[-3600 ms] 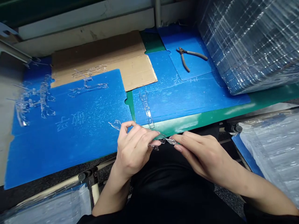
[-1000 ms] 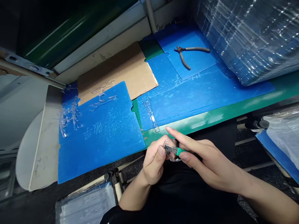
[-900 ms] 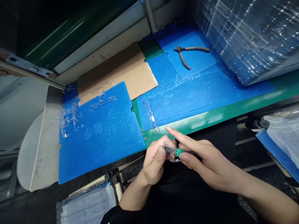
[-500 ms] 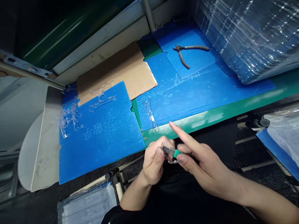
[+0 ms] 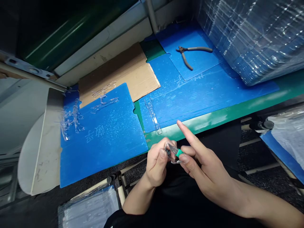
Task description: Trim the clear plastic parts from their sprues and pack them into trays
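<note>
My left hand is closed around a small clear plastic part, mostly hidden by the fingers. My right hand pinches a utility knife with a green body between thumb and fingers, its index finger stretched out toward the table edge. The knife's grey metal blade end lies close against the clear part; whether it touches cannot be made out. Just beyond my hands, a long clear plastic piece lies on the blue sheet, its near end over the green table edge.
Grey-handled side cutters lie open at the back. Clear plastic sprues rest on the left blue sheet, more of them near the cardboard. Wrapped stacked trays stand at the right. A clear-wrapped stack sits below the table.
The knife and my right hand have shifted slightly right, and the blade end has turned a little away from my left thumb. My left hand stays nearly in place.
</note>
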### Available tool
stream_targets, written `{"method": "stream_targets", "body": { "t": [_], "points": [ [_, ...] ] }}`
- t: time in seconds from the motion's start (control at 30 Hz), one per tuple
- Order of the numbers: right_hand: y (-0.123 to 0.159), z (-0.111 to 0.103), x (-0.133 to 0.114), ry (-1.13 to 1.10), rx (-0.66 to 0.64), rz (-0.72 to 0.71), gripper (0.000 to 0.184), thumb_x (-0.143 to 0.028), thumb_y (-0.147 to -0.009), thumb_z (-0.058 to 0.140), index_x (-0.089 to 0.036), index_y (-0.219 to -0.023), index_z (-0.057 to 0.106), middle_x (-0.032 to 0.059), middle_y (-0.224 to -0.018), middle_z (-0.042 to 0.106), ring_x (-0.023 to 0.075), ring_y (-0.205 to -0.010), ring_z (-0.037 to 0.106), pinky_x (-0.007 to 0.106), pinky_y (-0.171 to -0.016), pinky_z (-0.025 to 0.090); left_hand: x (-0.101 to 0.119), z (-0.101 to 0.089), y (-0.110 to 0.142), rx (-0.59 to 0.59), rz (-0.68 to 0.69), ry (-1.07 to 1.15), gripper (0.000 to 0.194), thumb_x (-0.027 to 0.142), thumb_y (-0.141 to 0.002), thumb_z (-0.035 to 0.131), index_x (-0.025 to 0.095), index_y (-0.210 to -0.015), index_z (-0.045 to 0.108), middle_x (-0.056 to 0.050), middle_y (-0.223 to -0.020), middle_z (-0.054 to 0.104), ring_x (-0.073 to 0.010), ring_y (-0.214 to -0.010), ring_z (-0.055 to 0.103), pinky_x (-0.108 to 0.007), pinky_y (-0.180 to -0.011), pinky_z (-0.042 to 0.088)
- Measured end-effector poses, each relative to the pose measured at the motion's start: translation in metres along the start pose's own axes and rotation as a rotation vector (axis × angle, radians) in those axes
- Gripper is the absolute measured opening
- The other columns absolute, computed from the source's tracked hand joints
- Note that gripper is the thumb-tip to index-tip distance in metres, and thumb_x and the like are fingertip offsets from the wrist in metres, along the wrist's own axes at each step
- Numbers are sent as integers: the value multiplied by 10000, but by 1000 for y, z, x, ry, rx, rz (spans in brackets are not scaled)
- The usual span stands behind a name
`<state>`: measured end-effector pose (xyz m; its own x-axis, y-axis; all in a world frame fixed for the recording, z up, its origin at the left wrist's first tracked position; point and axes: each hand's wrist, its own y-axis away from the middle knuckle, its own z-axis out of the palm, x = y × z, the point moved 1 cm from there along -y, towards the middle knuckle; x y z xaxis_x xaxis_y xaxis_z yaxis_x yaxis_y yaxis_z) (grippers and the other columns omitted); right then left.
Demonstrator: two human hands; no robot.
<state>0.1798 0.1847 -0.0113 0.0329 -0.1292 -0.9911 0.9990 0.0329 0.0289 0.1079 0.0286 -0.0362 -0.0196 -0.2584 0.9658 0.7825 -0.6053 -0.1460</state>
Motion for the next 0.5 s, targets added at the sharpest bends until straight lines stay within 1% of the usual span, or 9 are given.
{"method": "stream_targets", "body": {
  "t": [0.23,0.37,0.43,0.5],
  "points": [
    [-1,15,7,-91,139,16,645,-341,-1178,483,-352,-1783,258,-35,-762,526,126,-598,421,193,-498,403,-4,-2,-1,86,-72,-58,439,501,-1145,401,198,-872,563,-20,-749,491,-166,-688,466,-328,-642,364],
    [-6,18,11,-95,175,29,677,-333,-1166,507,-336,-1788,239,-39,-762,529,129,-615,433,197,-512,414,-2,-2,-2,131,-97,-103,487,559,-1135,407,199,-847,563,-25,-749,488,-169,-696,480,-315,-626,369],
    [-10,17,13,-105,204,57,684,-337,-1164,502,-316,-1791,231,-50,-741,493,128,-606,415,203,-515,416,1,0,-2,95,-69,-119,486,553,-1140,401,199,-850,567,-27,-743,519,-165,-682,496,-312,-638,384],
    [-15,14,13,-138,247,89,686,-342,-1164,492,-297,-1794,223,-65,-711,448,126,-582,386,209,-508,419,4,2,-1,29,-30,-111,478,539,-1146,388,198,-867,573,-29,-737,545,-161,-660,508,-319,-652,399]
  ]
}}
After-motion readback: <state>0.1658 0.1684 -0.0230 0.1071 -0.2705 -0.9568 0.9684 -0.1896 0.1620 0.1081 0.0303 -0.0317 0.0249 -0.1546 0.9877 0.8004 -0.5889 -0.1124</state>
